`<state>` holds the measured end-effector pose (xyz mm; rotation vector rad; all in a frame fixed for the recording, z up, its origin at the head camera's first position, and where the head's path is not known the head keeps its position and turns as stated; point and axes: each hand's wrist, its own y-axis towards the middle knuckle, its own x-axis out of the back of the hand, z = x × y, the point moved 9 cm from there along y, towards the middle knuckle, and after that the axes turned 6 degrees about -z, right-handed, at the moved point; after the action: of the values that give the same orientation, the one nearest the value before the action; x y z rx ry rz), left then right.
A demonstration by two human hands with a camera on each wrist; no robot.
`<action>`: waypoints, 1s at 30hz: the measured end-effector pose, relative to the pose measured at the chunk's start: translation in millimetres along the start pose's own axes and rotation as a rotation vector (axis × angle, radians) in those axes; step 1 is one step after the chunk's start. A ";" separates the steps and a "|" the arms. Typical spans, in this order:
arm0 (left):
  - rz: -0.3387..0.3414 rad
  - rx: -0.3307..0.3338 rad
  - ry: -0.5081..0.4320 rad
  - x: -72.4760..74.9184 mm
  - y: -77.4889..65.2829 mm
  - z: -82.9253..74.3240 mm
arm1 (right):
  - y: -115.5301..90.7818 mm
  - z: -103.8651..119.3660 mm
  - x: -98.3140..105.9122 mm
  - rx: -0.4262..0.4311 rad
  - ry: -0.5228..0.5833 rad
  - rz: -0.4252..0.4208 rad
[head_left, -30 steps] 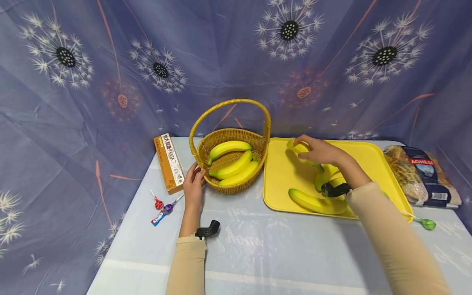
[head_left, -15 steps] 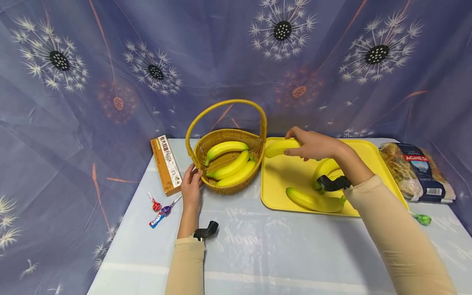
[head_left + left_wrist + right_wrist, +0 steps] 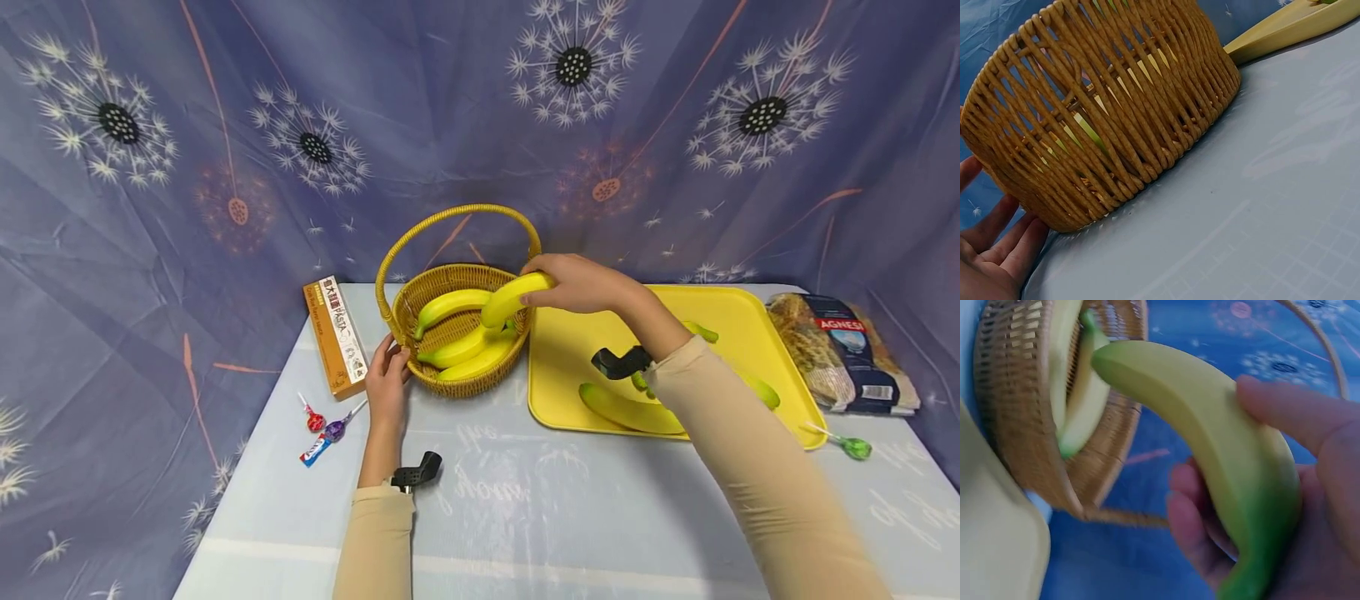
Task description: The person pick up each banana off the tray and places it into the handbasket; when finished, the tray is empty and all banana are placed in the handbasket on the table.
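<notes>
My right hand (image 3: 581, 283) grips a yellow banana (image 3: 513, 300) with green ends, thumb on one side and fingers on the other. The banana hangs over the right part of a woven basket (image 3: 468, 387), its free end pointing into it. Inside lie three bananas, one at the back (image 3: 450, 305) and two towards the front. In the right wrist view the held banana (image 3: 1204, 419) fills the middle, with the basket (image 3: 1013, 406) beyond it. My left hand (image 3: 386, 383) rests against the basket's left side; in the left wrist view its fingers (image 3: 1019, 247) touch the outer wall low down.
Right of the basket lies a yellow tray (image 3: 558, 358) with several bananas, partly hidden by my right arm. A pasta bag (image 3: 847, 350) and green lollipop (image 3: 855, 448) lie beyond. Left are a pasta box (image 3: 335, 337), red lollipop (image 3: 315, 422), purple lollipop (image 3: 334, 430) and small wrapped sweet (image 3: 315, 450).
My right hand has lifted the banana from the tray and carried it left to over the basket. My left hand stays at the basket's side.
</notes>
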<state>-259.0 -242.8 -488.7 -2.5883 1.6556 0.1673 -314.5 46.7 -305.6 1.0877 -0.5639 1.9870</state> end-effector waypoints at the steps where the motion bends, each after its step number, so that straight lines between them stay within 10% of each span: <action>1: -0.001 -0.003 0.002 0.5 -0.1 0.3 | 7.4 1.7 -4.9 0.014 0.001 0.001; 15: 0.019 0.031 0.001 1.7 2.5 -0.9 | 85.8 -5.9 -77.7 -0.075 0.083 0.086; 30: -0.012 -0.002 0.029 0.9 1.6 -2.9 | 111.9 -19.8 -112.3 -0.116 -0.173 0.150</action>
<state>-259.9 -244.6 -486.0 -2.6140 1.6492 0.1314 -378.1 -53.7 -412.4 1.1811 -0.8648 1.9708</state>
